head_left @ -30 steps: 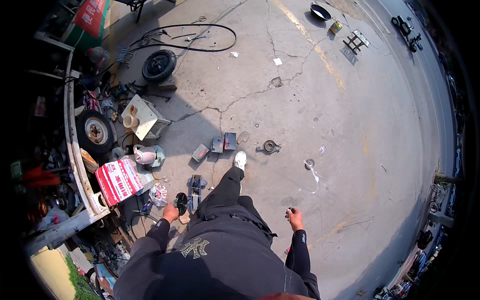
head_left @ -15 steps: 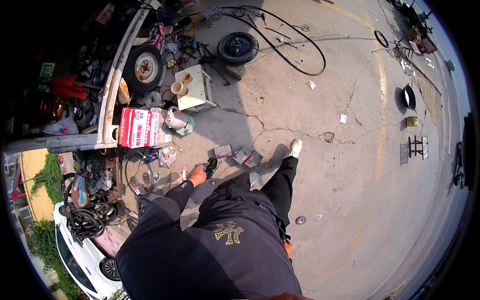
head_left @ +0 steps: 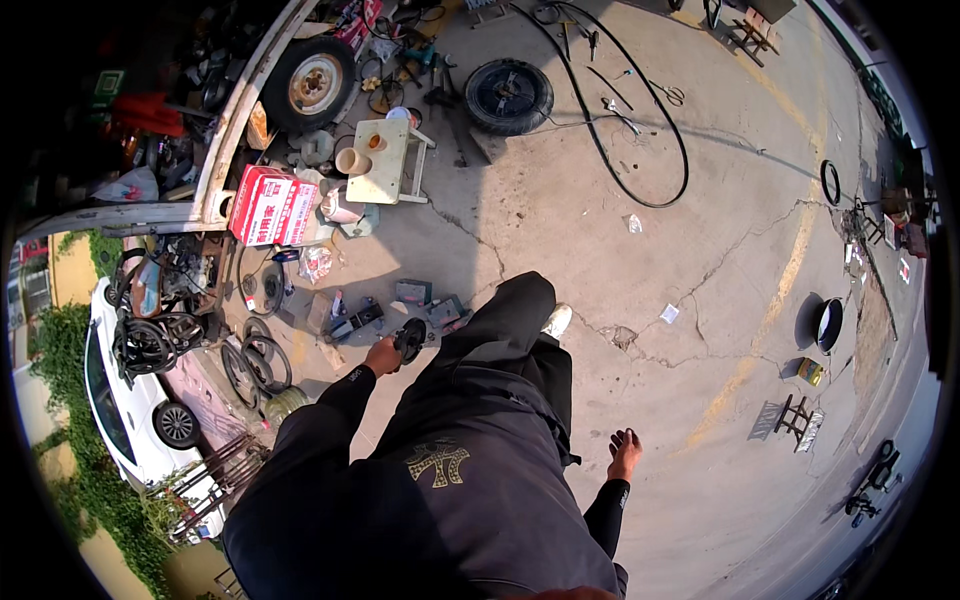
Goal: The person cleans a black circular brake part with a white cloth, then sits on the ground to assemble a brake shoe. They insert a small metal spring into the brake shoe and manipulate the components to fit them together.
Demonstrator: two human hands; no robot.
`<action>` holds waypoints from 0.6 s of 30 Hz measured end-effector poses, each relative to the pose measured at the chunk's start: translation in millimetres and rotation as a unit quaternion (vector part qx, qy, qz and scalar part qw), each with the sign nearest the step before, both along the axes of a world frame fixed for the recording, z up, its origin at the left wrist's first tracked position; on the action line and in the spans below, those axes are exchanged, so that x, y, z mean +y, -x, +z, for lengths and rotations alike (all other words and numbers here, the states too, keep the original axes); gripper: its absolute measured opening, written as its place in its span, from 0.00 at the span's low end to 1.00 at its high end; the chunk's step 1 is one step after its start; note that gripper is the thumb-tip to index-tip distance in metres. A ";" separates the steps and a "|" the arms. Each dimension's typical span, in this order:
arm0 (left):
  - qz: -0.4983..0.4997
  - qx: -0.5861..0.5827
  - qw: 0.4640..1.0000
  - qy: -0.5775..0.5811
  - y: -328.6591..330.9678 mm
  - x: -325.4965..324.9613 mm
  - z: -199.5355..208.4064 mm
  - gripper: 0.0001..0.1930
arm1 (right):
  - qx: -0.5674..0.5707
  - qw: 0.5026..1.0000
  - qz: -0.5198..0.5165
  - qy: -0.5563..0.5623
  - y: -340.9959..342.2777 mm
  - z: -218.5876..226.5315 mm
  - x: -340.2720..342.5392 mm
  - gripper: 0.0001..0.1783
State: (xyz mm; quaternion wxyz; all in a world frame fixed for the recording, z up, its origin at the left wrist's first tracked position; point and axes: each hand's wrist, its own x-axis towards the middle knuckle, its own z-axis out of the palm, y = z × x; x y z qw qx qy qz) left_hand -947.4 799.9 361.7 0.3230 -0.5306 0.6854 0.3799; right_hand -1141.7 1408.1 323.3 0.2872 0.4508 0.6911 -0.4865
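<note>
My left hand (head_left: 382, 356) is closed around a small black rounded part (head_left: 409, 340), too dark to name more exactly. It hangs above the concrete just left of my raised leg. Out to the right, my right hand (head_left: 625, 454) hangs over bare concrete with nothing in it, its fingers slightly bent and apart. On the ground ahead of the left hand lie several dark grey blocks like batteries (head_left: 445, 311), and a dark boxy piece (head_left: 357, 322) sits beside them.
A red-and-white carton (head_left: 273, 206) and a cream stool (head_left: 378, 178) with a cup stand ahead left. Beyond are a black-tyred wheel (head_left: 508, 97) and a looped black hose (head_left: 684, 160). Tyres (head_left: 262, 360) lie left; a white car (head_left: 140, 400) is parked beyond.
My right hand has swung out from beside my body to the right. The left hand keeps hold of the black part. My legs have changed position in a step, and the view has turned.
</note>
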 end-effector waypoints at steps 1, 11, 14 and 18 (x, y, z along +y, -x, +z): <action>-0.031 -0.028 0.999 0.010 4.2 2.0 -10.2 0.12 | 0.013 1.000 0.019 0.010 36.9 2.8 -11.0 0.25; 0.080 -0.035 0.995 -0.043 152.3 -16.8 -70.8 0.10 | -0.080 0.971 0.225 -0.007 263.1 10.7 -87.7 0.20; 0.083 -0.063 0.994 0.012 228.1 -47.8 -88.0 0.14 | -0.143 0.965 0.211 -0.060 325.0 38.8 -116.3 0.20; 0.038 0.022 0.993 0.106 330.7 -106.7 -77.8 0.17 | -0.196 0.928 0.315 -0.048 439.3 72.9 -195.3 0.18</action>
